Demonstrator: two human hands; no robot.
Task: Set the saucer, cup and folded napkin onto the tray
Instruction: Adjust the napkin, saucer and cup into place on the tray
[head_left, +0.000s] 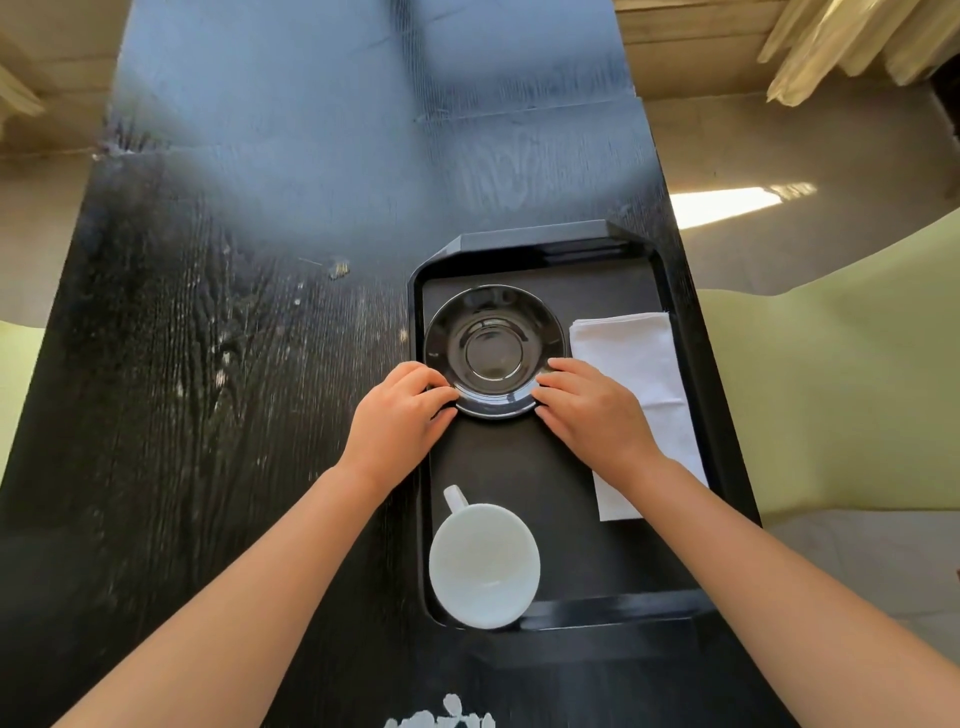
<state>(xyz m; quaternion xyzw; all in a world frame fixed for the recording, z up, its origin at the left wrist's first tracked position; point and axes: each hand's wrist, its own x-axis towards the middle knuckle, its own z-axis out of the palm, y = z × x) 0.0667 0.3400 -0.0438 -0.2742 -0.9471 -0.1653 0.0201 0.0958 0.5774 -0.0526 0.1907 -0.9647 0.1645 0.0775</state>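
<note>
Both sets of fingertips (441, 392) curl onto the near rim of the black saucer (493, 351), left hand (397, 415) and right hand (592, 415) opposite; it looks glossy, stiff and breakable, best held by the rim. It sits at the tray's (540, 247) far end, soft folded napkin (631, 364) along the right edge, white cup (483, 564) in the near-left corner. No writing is legible.

Both bare forearms reach forward, left hand (399, 406) and right hand (592, 410) palms-down, fingers curled.
</note>
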